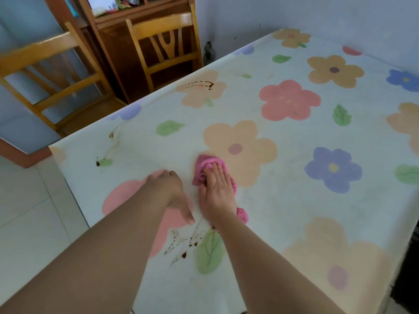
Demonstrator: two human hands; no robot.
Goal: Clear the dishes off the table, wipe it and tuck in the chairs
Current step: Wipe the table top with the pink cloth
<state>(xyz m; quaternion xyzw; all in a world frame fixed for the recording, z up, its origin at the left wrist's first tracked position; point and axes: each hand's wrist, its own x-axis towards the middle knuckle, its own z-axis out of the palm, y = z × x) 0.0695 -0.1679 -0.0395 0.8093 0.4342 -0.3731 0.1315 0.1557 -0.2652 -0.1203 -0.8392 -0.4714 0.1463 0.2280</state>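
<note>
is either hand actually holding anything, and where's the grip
Nothing is truly gripped. The right hand presses flat on the middle of the pink cloth; the left hand rests empty on the floral tablecloth.

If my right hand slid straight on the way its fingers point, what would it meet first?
Probably the brown streaks by the far edge; the right hand has only bare tablecloth before them.
</note>
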